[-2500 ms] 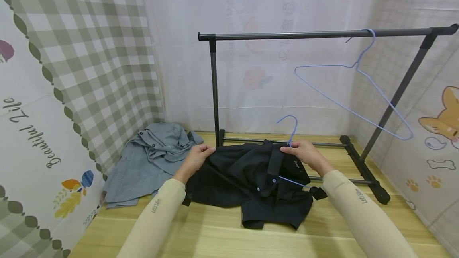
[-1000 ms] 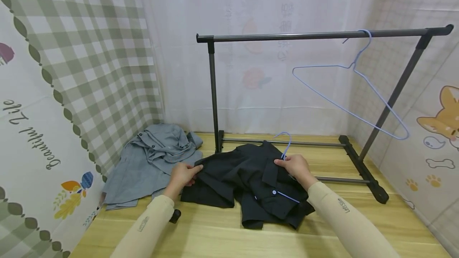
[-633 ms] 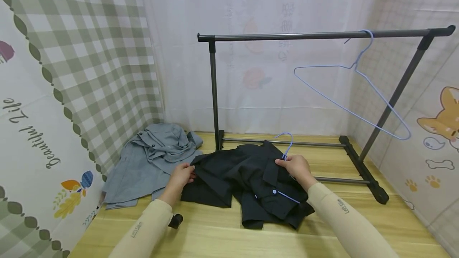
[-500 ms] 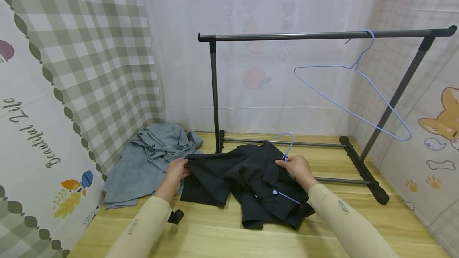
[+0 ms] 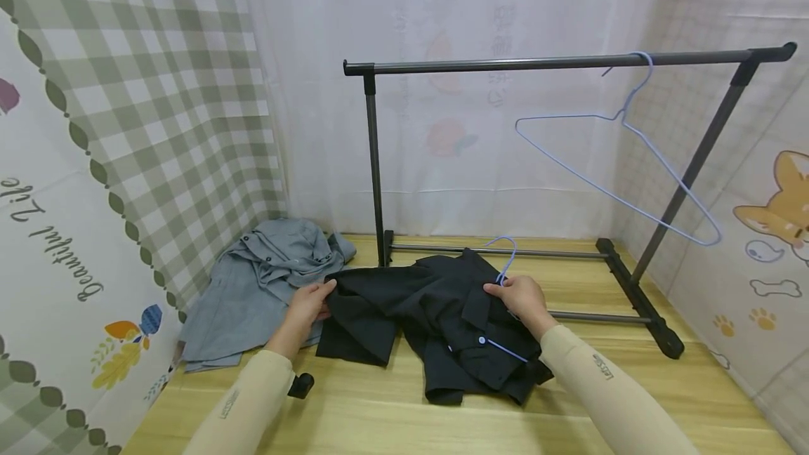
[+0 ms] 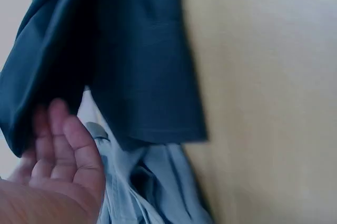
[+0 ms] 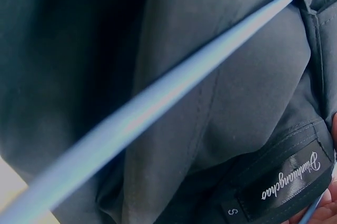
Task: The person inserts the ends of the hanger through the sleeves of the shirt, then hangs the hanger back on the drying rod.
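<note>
A black short-sleeved shirt (image 5: 436,314) lies spread over the wooden tabletop, its collar toward the right. My left hand (image 5: 306,304) pinches the shirt's upper left edge and holds it raised; in the left wrist view, the fingers of my left hand (image 6: 66,153) reach under the dark cloth. At the collar, my right hand (image 5: 521,300) grips the shirt near the neck of a blue wire hanger (image 5: 509,253). Most of that hanger is hidden inside the shirt. The right wrist view shows its bar (image 7: 158,103) crossing the cloth and a collar label (image 7: 287,179).
A crumpled grey-blue shirt (image 5: 272,286) lies at the back left. Behind stands a black clothes rack (image 5: 480,65), with a second blue hanger (image 5: 607,118) hanging from its rail. Checked cloth (image 5: 145,69) hangs on the left side.
My left hand has moved left and slightly down, drawing the shirt's left part out sideways. My right hand has lowered a little with the collar and the hanger's hook.
</note>
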The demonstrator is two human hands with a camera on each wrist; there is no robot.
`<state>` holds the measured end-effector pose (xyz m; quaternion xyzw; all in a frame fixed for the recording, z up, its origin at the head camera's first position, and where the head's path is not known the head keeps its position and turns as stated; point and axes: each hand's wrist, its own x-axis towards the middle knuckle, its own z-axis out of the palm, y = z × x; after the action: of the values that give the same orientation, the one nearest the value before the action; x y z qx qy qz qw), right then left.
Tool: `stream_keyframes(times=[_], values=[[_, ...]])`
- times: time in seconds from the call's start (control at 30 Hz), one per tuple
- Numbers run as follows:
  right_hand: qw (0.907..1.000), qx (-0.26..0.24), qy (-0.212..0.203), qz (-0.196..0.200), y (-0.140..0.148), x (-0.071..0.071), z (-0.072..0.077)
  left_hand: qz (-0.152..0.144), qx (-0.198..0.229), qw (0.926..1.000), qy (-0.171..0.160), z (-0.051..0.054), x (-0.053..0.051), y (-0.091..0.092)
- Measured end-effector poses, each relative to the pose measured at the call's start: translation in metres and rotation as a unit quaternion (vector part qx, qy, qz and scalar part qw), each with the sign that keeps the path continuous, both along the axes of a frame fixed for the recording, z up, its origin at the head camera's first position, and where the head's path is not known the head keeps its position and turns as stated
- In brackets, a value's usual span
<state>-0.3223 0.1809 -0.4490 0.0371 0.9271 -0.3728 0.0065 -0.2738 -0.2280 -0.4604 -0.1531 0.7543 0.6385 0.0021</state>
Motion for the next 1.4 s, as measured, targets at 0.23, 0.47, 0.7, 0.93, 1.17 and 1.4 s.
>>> stream_keyframes(times=[0.23, 0.47, 0.7, 0.93, 1.17, 1.4], values=[[0.9999, 0.011, 0.003, 0.000, -0.001, 0.001, 0.000, -0.123, -0.138, 0.9821, -0.035, -0.016, 0.021, 0.002], [0.9999, 0.012, 0.010, 0.001, 0.001, 0.000, -0.001, -0.056, 0.013, 0.9984, -0.003, -0.015, 0.016, -0.006], [0.9999, 0.013, 0.002, -0.004, 0.002, 0.000, 0.001, 0.031, 0.102, 0.9942, 0.016, 0.007, 0.015, -0.029], [0.9998, 0.017, 0.003, -0.005, 0.003, 0.000, 0.002, 0.070, 0.053, 0.9959, 0.021, 0.010, 0.017, -0.054], [0.9998, 0.019, 0.001, -0.004, 0.002, 0.001, 0.002, -0.097, -0.096, 0.9903, -0.028, -0.005, 0.037, -0.061], [0.9999, 0.012, 0.009, -0.006, 0.003, 0.001, 0.002, -0.246, -0.108, 0.9628, 0.023, -0.016, 0.050, -0.068]])
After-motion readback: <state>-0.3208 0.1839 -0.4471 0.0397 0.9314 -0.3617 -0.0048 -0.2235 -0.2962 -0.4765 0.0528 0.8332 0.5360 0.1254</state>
